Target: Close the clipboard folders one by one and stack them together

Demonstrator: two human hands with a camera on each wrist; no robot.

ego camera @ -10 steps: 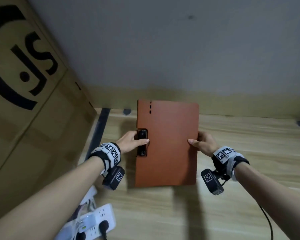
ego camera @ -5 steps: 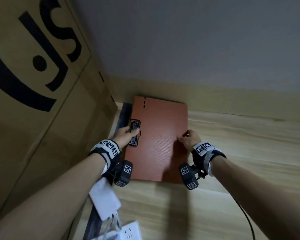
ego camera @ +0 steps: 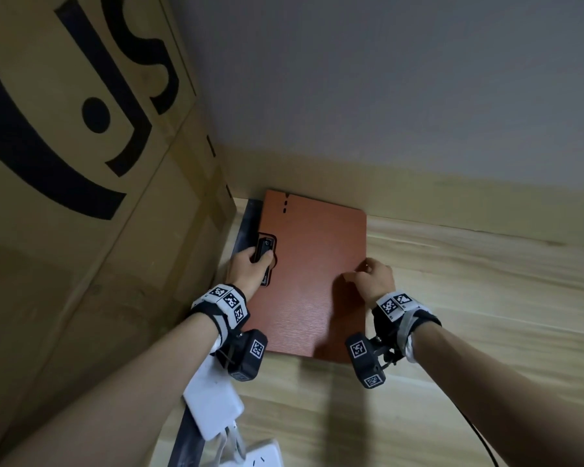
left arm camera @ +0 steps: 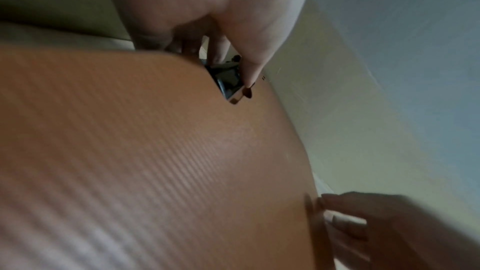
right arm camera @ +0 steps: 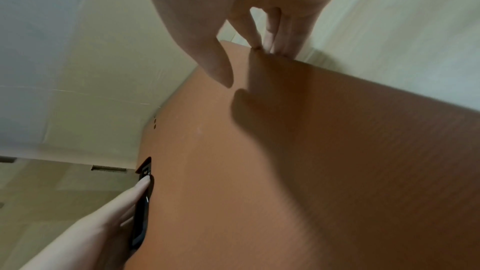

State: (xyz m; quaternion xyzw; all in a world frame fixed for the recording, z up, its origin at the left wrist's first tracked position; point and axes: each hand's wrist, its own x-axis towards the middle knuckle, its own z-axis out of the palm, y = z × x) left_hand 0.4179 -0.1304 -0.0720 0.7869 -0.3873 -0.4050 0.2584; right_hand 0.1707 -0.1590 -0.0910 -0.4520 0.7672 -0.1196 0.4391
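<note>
A closed orange-brown clipboard folder (ego camera: 311, 281) lies flat on the wooden table (ego camera: 469, 315), pushed into the back left corner. My left hand (ego camera: 250, 264) grips its left edge, thumb on the black clip (ego camera: 265, 246). The left wrist view shows that thumb on the clip (left arm camera: 228, 81) over the ribbed cover (left arm camera: 155, 151). My right hand (ego camera: 371, 278) holds the right edge with curled fingers. In the right wrist view those fingers (right arm camera: 275, 44) hook the edge of the folder (right arm camera: 285, 171) while the thumb hovers just above the cover. No other folder is in view.
A large printed cardboard box (ego camera: 81, 163) stands against the table's left side. The grey wall (ego camera: 385, 79) closes the back. A white adapter (ego camera: 213, 399) and a power strip (ego camera: 260, 456) lie at the front left, by my left forearm.
The folder has slid left and back into the corner by the box, with both hands on it. My right thumb has lifted off the cover.
</note>
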